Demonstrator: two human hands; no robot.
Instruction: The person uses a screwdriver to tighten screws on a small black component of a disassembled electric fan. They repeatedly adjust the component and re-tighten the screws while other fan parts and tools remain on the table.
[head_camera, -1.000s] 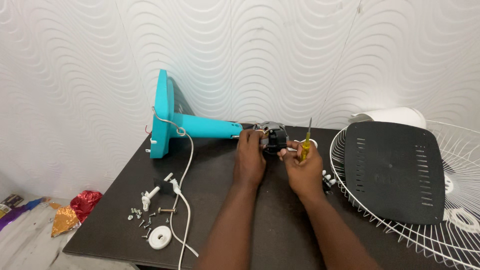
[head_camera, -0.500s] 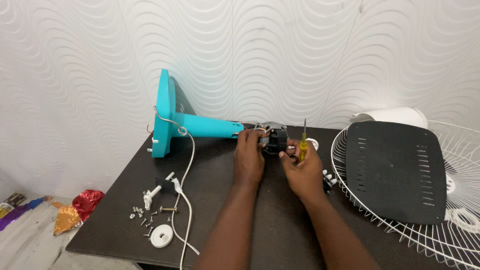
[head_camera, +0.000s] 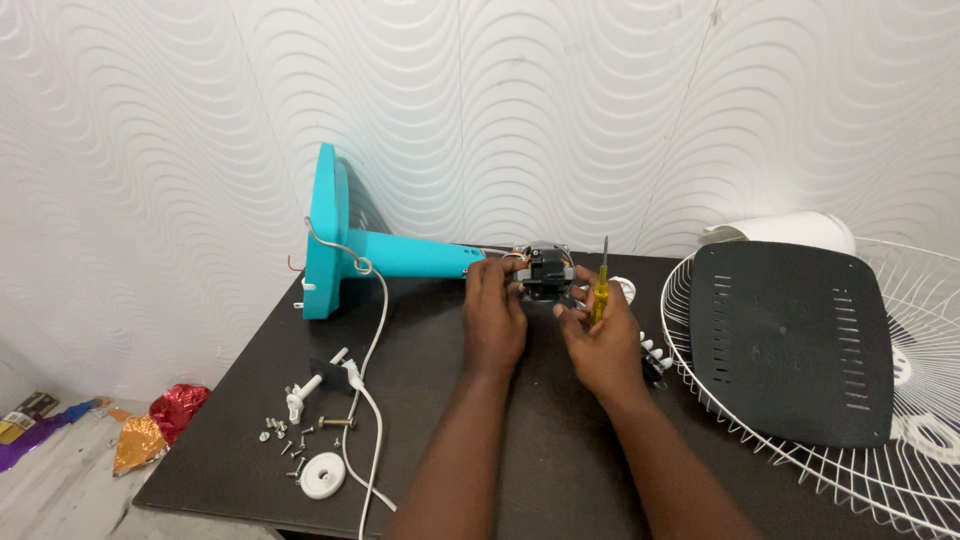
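Far left of the left hand (head_camera: 495, 322), on the dark tabletop (head_camera: 440, 440): loose screws (head_camera: 288, 440), a white disc (head_camera: 323, 474), a white cord (head_camera: 368, 370). Lying on its side behind them, a teal fan stand (head_camera: 380, 250), base upright, neck reaching toward the hands. Left hand closed around the end of the neck, likely steadying the small dark motor (head_camera: 547, 272) just above its fingers. Touching the motor from the other side, right hand (head_camera: 600, 340), fingers curled about a yellow-handled screwdriver (head_camera: 600, 285) held tip-up, seemingly parked while fingertips work. Further right, a white wire fan guard (head_camera: 900, 440) carrying a black square panel (head_camera: 790, 345).
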